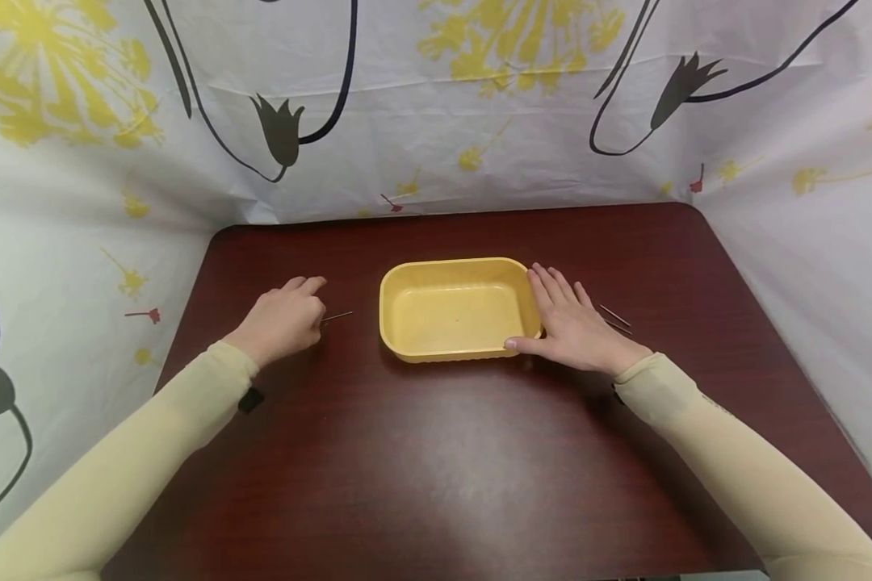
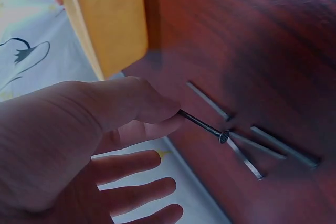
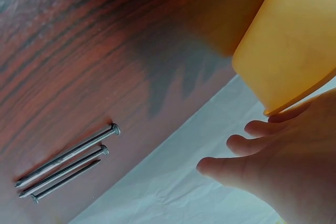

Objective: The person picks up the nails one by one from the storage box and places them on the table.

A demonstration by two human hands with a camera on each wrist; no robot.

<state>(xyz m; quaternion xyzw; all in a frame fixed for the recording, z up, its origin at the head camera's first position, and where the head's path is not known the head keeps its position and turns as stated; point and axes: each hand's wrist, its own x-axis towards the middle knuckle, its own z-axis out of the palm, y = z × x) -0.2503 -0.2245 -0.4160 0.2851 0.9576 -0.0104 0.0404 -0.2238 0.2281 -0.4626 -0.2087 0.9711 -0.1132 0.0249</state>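
Note:
A dark nail (image 2: pixel 202 124) is pinched between the thumb and forefinger of my left hand (image 1: pixel 282 321), its head pointing away from the fingertips. The other three fingers (image 2: pixel 139 187) are spread apart. Below it, several loose nails (image 2: pixel 286 148) lie on the table. A yellow plastic tub (image 1: pixel 461 355) stands right of that hand, with nothing visible inside. My right hand (image 1: pixel 574 327) rests on the tub's right end, fingers extended along the rim and thumb at the front corner. Past this hand, three steel nails (image 3: pixel 65 169) lie side by side.
The dark red-brown tabletop (image 1: pixel 436 468) extends in front of the tub and out to both sides. A white cloth with printed flowers (image 1: pixel 421 121) hangs behind the table and along its left and right sides.

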